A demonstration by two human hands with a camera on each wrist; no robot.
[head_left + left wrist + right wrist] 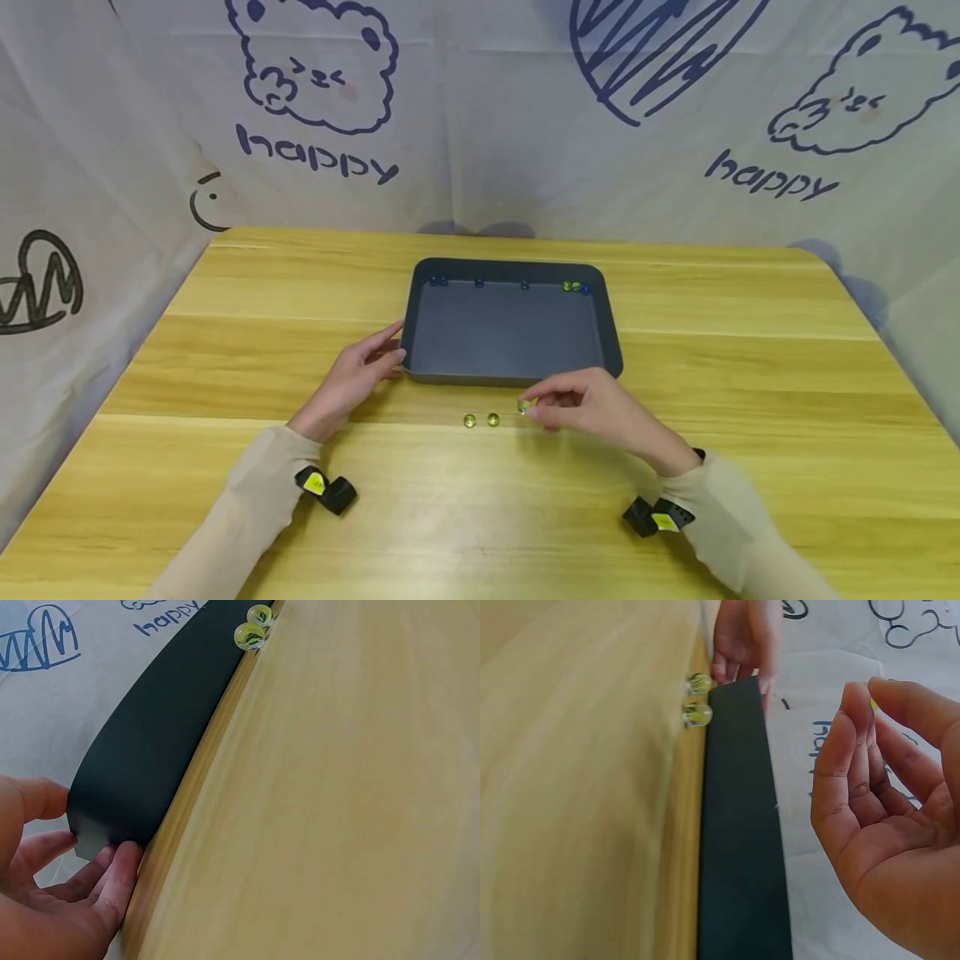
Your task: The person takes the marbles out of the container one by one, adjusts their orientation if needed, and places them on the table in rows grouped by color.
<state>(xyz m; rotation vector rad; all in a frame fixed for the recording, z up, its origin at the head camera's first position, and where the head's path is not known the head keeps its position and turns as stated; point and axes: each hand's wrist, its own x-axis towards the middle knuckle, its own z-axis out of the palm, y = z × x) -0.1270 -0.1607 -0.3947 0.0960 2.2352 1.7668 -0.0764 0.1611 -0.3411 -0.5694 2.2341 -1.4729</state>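
A dark grey rectangular tray (502,333) lies on the wooden table. My left hand (354,379) touches its near left corner, with thumb and fingers against the outer wall (142,750). In front of the tray's near side, my right hand (588,408) pinches a clear yellow-green glass marble (523,407) between thumb and fingertips. The right wrist view shows just a sliver of that marble (874,703); the fingers hide the rest. Two matching marbles, one on the left (469,421) and one on the right (492,420), rest on the table between the hands.
Inside the tray, along its far wall, sit several dark blue marbles (479,283). Yellow-green marbles (567,287) lie in the far right corner beside a blue one (586,289). A white cloth with drawings (495,150) hangs behind the table (750,333).
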